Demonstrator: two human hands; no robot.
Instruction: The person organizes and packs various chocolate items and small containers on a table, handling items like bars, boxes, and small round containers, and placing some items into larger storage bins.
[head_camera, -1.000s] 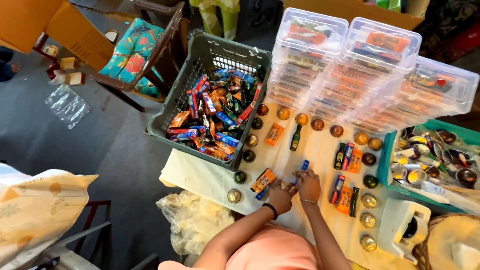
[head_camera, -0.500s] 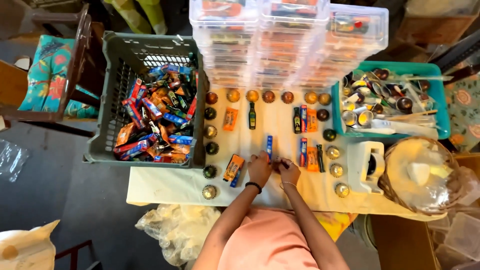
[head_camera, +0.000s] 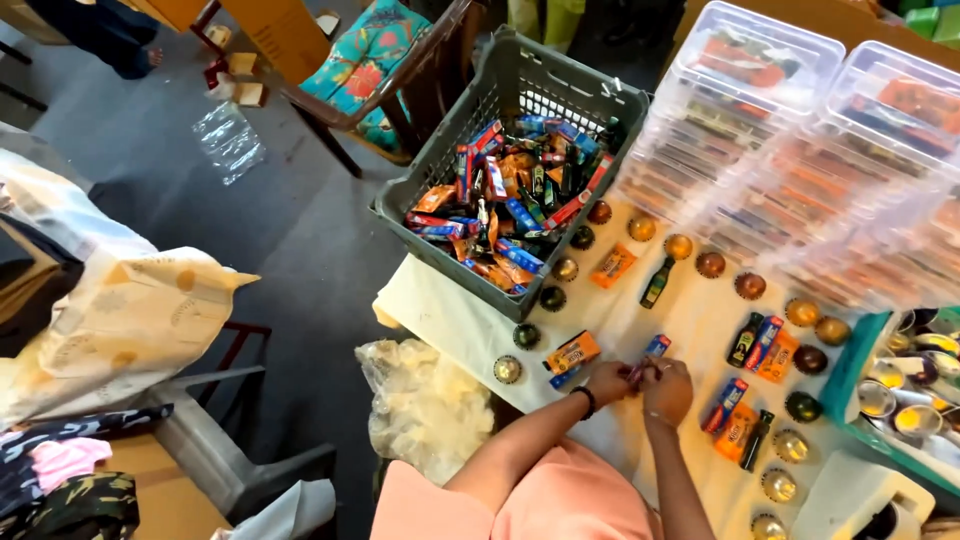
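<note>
My left hand (head_camera: 606, 382), with a dark band at the wrist, and my right hand (head_camera: 668, 390) meet over the cream-covered table (head_camera: 690, 322). Both pinch the near end of a small blue packet (head_camera: 656, 347) that sticks out beyond the fingers. Just left of my left hand lies an orange packet (head_camera: 572, 352) with a blue one under it. Small round gold and dark tins (head_camera: 508, 370) lie in rows on the cloth around the hands. To the right, blue, orange and dark packets (head_camera: 740, 415) lie in small groups.
A grey slotted crate (head_camera: 440, 170) full of several colourful packets stands at the table's left end. Stacks of clear lidded boxes (head_camera: 760, 70) fill the far side. A teal tray (head_camera: 858, 372) of tins is at right. A crumpled plastic bag (head_camera: 425, 405) and a cushioned chair (head_camera: 365, 55) are nearby.
The view has swung and tilted. My hands have stayed together over the blue packet near the table's front edge, and now close more tightly around its end.
</note>
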